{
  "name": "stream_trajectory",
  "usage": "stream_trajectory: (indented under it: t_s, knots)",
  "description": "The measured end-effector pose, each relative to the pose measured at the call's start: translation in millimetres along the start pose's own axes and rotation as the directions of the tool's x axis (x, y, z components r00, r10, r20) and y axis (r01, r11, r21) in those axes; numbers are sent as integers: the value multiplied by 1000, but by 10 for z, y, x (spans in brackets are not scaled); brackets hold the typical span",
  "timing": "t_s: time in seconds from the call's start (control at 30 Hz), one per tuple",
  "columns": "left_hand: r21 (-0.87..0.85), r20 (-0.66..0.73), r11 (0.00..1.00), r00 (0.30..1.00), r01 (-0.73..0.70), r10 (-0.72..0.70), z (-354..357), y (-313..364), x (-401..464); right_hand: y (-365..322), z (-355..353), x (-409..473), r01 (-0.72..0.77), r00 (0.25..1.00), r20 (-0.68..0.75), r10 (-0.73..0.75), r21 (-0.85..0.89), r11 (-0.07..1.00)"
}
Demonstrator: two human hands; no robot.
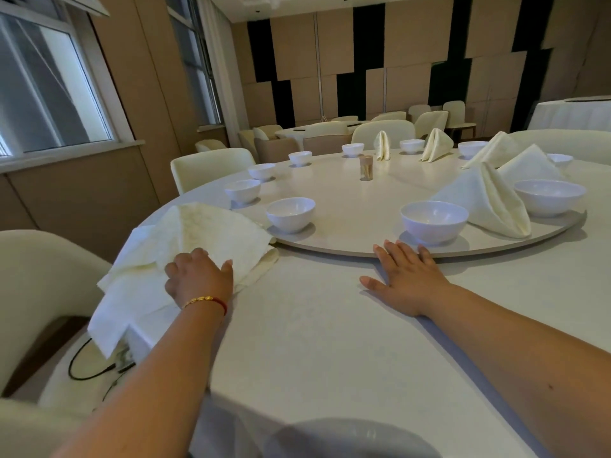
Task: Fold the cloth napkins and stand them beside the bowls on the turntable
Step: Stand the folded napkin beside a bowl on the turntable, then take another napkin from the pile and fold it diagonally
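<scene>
A pile of cream cloth napkins (pixel 185 239) lies at the table's left edge, partly hanging over it. My left hand (pixel 198 276) grips the top napkin with curled fingers. My right hand (pixel 408 277) lies flat on the table, fingertips touching the rim of the round turntable (pixel 347 249). White bowls ring the turntable, the nearest ones at the front left (pixel 290 213) and front centre (pixel 433 221). A folded napkin (pixel 489 200) stands between the front-centre bowl and the bowl to its right (pixel 549 196). More folded napkins stand further round, one at the far side (pixel 436 145).
A toothpick holder (pixel 366 167) stands near the turntable's middle. Cream chairs surround the table, one close at the left (pixel 43 276) with a black cable on its seat. Other dining tables stand behind. A dark round shape lies at the bottom edge.
</scene>
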State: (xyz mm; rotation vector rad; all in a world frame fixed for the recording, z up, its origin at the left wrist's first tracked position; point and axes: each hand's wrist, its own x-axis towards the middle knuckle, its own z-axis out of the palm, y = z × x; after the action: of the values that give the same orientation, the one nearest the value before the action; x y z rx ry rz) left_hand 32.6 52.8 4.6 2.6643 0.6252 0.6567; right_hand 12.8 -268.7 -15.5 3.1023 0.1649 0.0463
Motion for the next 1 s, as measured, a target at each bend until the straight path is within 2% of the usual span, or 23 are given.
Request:
stream_trajectory:
  t_s: [0.13, 0.3, 0.43, 0.5, 0.6, 0.7, 0.77, 0.83, 0.9, 1.0]
  knots:
    - [49, 166, 998, 985, 31, -39, 70, -306, 154, -13, -7, -34, -17, 1000, 1, 17, 1, 1000]
    - [64, 278, 997, 959, 36, -52, -17, -255, 266, 0, 4, -48, -36, 999, -8, 36, -4, 999]
    - [-135, 206, 991, 978, 6, 22, -178, -124, 172, 16, 17, -63, -32, 999, -17, 32, 10, 999]
    - [-186, 209, 979, 971, -77, 116, -268, 23, 29, 33, 19, -89, -17, 999, -43, 19, 54, 998]
    - [-375, 270, 920, 935, -116, 228, -352, 285, -231, 33, -94, -211, 57, 985, -169, -17, 235, 970]
    - [-544, 409, 827, 815, -143, 411, -392, 575, -515, 5, -337, -436, 190, 909, -417, 23, 462, 867]
    - [-679, 502, 732, 691, -59, 521, -376, 779, -717, -31, -461, -608, 301, 811, -577, 95, 552, 777]
    - [-752, 543, 658, 594, 30, 593, -338, 1002, -908, -71, -517, -772, 400, 697, -697, 167, 571, 717]
    - [-793, 563, 603, 486, 90, 669, -306, 1218, -1110, -95, -557, -915, 458, 589, -779, 215, 541, 705]
    - [-828, 548, 480, 240, 289, 802, -350, 1461, -1409, -120, -680, -1124, 516, 471, -841, 267, 508, 690]
